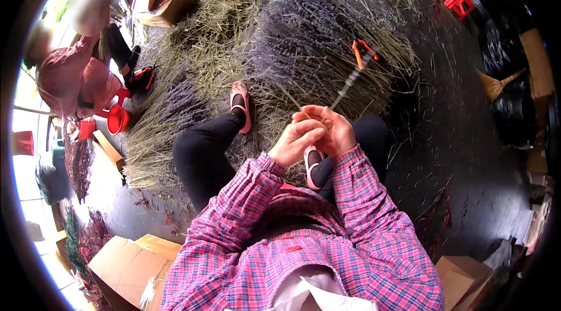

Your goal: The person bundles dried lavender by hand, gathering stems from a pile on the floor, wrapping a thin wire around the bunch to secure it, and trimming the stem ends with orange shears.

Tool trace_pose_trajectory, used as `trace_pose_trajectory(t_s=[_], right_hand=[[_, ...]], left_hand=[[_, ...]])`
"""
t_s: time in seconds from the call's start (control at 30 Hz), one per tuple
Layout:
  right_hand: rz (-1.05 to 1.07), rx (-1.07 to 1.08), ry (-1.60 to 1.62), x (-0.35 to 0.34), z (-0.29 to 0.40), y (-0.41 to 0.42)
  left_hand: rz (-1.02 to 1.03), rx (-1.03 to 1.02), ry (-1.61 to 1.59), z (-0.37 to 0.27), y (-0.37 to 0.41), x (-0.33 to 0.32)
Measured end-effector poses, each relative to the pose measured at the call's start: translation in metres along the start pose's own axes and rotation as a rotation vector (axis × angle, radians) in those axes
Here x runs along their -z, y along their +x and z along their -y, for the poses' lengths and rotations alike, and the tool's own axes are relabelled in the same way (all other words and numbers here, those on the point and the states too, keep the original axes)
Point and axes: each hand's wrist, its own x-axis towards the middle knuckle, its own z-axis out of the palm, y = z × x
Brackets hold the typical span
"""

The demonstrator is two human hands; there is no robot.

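Observation:
Before my lap both hands are close together and touching. Between the fingers of my right hand [335,129] is a sprig of dried lavender [353,78], which slants up to the right and looks blurred. The fingers of my left hand [300,139] are pinched on a thin dried stem [290,95] that points up to the left; its lower end is hidden among my fingers. Beyond the hands lies a large heap of dried lavender [302,26], purple heads over straw-coloured stalks. Orange-handled shears [358,54] rest on this heap, behind the sprig.
A smaller lavender bundle [162,122] lies left of my knee. Another person [74,74] sits at the left near a red bucket [118,119]. Cardboard boxes [131,267] stand at lower left. A red stool [456,0], black bags [510,114] and a hand broom [499,83] are at right.

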Motion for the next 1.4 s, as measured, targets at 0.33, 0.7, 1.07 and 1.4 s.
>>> trace_pose_trajectory(t_s=[0.33, 0.7, 1.07, 1.4], right_hand=[[-0.291, 0.464, -0.567, 0.025, 0.107, 0.056], [-0.289, 0.397, -1.474, 0.103, 0.112, 0.126], [-0.973, 0.118, -1.900, 0.254, 0.151, 0.182], [-0.828, 0.539, -0.912, 0.171, 0.205, 0.132]], left_hand=[[-0.023, 0.054, -0.068, -0.031, 0.118, 0.026], [-0.487, 0.062, -0.355, 0.052, 0.198, 0.057], [-0.717, -0.035, -0.618, 0.074, 0.203, 0.117], [-0.679, 0.050, -0.649, 0.104, 0.202, 0.105]])
